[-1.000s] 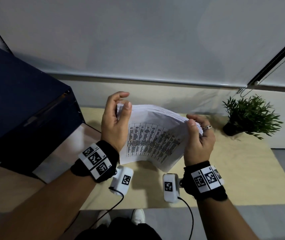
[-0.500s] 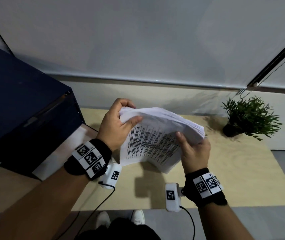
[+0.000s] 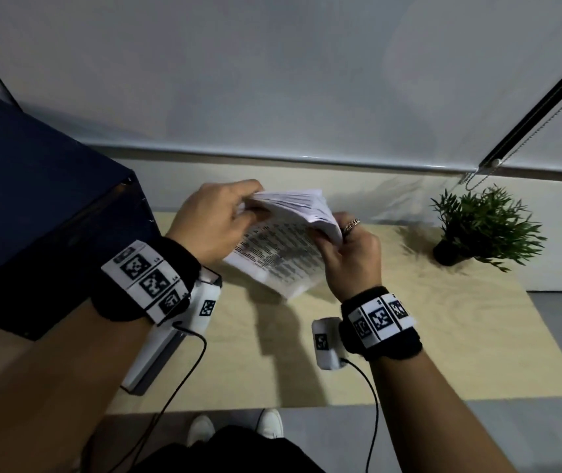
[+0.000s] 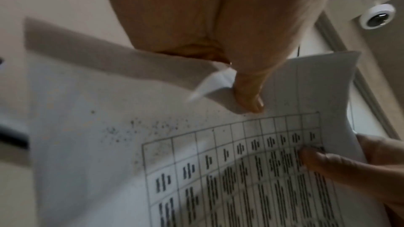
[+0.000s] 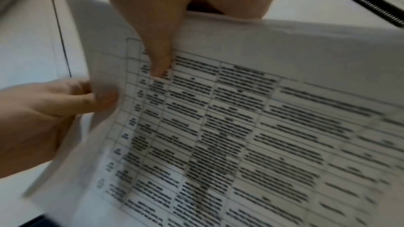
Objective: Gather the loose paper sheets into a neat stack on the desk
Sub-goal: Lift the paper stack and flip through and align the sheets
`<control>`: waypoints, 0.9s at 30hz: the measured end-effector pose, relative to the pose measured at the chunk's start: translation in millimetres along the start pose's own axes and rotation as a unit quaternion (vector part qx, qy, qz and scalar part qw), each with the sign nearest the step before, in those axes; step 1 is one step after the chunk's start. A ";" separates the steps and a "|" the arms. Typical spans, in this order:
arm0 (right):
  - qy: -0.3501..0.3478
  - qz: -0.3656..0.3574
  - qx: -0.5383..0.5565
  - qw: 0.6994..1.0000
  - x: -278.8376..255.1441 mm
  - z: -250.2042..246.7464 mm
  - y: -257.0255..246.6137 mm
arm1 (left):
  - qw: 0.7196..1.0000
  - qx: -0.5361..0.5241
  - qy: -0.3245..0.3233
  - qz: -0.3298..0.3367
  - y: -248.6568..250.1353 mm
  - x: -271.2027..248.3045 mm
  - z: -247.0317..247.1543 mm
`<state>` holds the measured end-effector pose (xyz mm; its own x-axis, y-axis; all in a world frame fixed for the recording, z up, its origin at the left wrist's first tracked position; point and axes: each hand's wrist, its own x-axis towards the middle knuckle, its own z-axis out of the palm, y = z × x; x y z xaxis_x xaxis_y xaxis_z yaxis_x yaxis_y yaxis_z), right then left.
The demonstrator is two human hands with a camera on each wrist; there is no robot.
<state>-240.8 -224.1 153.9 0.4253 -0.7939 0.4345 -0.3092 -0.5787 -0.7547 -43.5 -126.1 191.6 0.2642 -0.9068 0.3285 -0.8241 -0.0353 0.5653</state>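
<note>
Item: thick sheaf of white printed paper sheets (image 3: 283, 254), held in the air above the pale wooden tabletop (image 3: 443, 336).

You have your left hand (image 3: 211, 220) clamped on the upper left corner, thumb on the printed face, and your right hand (image 3: 351, 254) pinching the right edge. Handling, as judged: light, limp, bows under its own weight; sheets slide and fan easily. Grip opposite edges, then tap the lower edge on the tabletop to square it.

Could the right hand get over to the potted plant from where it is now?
Probably not yet: the right hand grips the paper stack. Otherwise bare desk lies between it and the potted plant.
</note>
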 end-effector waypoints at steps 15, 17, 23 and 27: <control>0.107 0.287 0.174 0.936 -20.6 -26.0 81.2 | 0.894 -0.338 0.147 -0.255 -77.3 -41.0 51.4; 0.126 0.262 0.147 0.946 -27.3 -28.8 80.8 | 0.898 -0.314 0.175 -0.253 -71.8 -49.1 63.0; 0.071 0.289 0.032 0.954 -76.7 -28.4 95.9 | 0.914 -0.255 0.069 -0.308 -69.7 -92.2 96.6; 0.081 0.296 0.017 0.952 -82.9 -32.8 96.2 | 0.936 -0.240 0.044 -0.254 -70.1 -92.1 99.2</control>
<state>-333.7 -220.1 61.4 0.0467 -0.9989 -0.0038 -0.4256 -0.0165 -0.9047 -59.7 -81.8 46.7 0.6182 -0.7856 -0.0252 -0.2675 -0.2404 0.9331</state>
